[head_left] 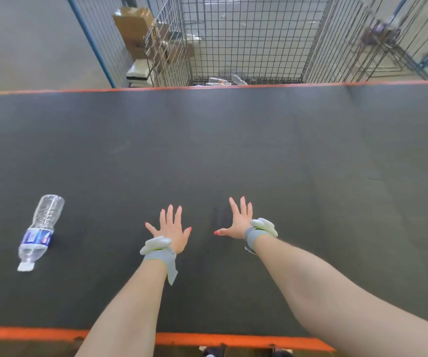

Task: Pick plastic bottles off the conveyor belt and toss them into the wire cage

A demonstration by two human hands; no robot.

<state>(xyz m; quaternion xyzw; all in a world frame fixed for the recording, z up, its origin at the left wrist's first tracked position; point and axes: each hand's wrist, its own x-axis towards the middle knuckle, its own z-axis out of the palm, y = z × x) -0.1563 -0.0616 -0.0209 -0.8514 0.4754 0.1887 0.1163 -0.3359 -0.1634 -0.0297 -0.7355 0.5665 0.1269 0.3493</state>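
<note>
A clear plastic bottle with a blue label and a white cap lies on its side on the dark conveyor belt, at the left, cap toward me. My left hand is stretched out over the belt to the right of the bottle, fingers spread and holding nothing. My right hand is spread the same way further right, also holding nothing. Beyond the belt's far edge stands the wire cage, with a few clear bottles lying on its floor.
Orange strips run along the belt's near edge and far edge. A second wire cage with cardboard boxes stands left of the bottle cage. Another wire frame is at the back right. Both wrists carry grey bands with white devices.
</note>
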